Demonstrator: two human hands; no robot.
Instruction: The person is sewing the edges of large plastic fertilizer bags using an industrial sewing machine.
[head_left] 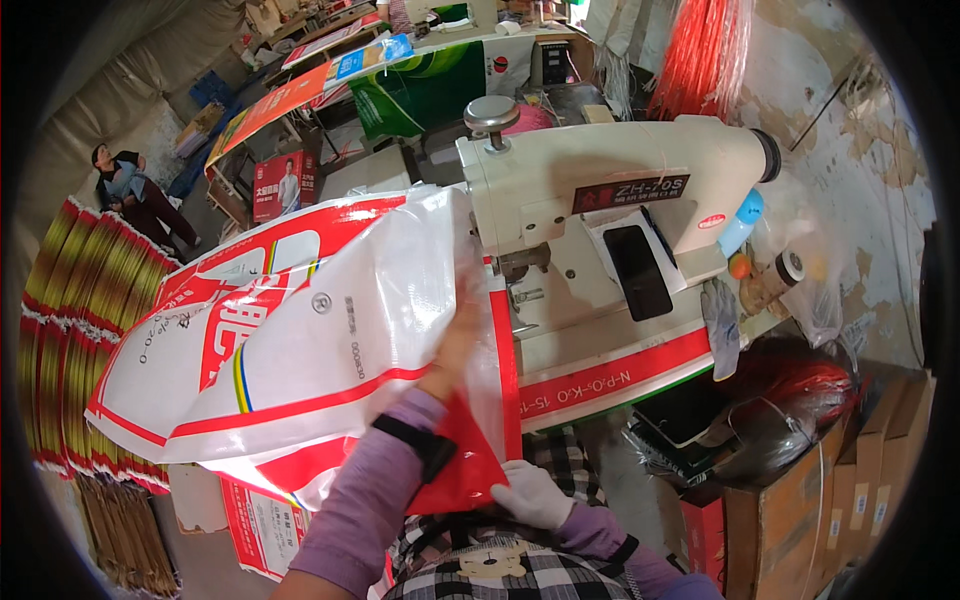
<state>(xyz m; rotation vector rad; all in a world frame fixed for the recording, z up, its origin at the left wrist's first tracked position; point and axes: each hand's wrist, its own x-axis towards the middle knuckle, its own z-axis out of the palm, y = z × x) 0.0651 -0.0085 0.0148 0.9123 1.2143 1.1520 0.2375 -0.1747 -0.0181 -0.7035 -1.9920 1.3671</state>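
Observation:
A large white and red printed plastic sack (390,270) spreads across my lap and the left side of the work surface. Its right edge lies beside the needle end of a cream sewing machine (600,165). My left hand (456,340), smeared by motion, is at the sack near that edge; its fingers do not show clearly. Lower down, my right hand (537,495) wears a white glove, its fingers closed on the sack's red lower corner. A dark phone (638,272) lies on the machine bed.
Stacked bundles of folded sacks (75,340) stand at left, with a person (145,195) behind them. A grey glove (721,330) hangs at the table's right edge, near a thread spool (788,268). Cardboard boxes (785,520) fill the lower right. Red strands (705,60) hang beyond the machine.

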